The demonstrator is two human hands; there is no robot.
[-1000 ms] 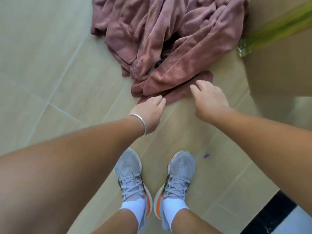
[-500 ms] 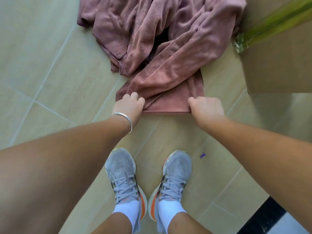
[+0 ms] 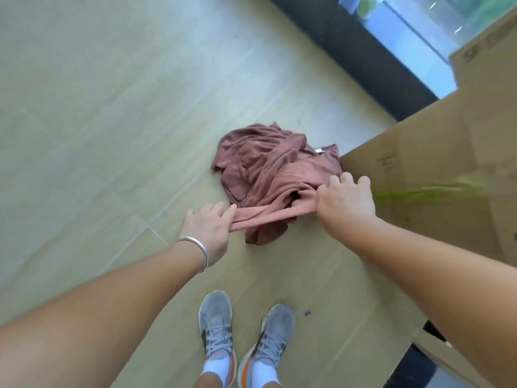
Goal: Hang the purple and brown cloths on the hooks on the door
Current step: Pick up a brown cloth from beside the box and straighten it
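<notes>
Your left hand and right hand grip the brown cloth; a cardboard box crowds its right side.

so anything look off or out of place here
The brown cloth lies crumpled on the floor tiles beside a cardboard box; both hands, left and right, grip its near edge. A purple scrap lies by the shoes.

- There is only one view, from a wide-angle camera on the person's head.
- It looks forward and steeply down at the pale tiled floor; the grey laced sneakers stand at the lower centre of the frame.
- Both bare forearms enter from the lower corners, so the hands are near the lens.
- The upper right of the frame reaches a brown cardboard box and a dark door threshold.
</notes>
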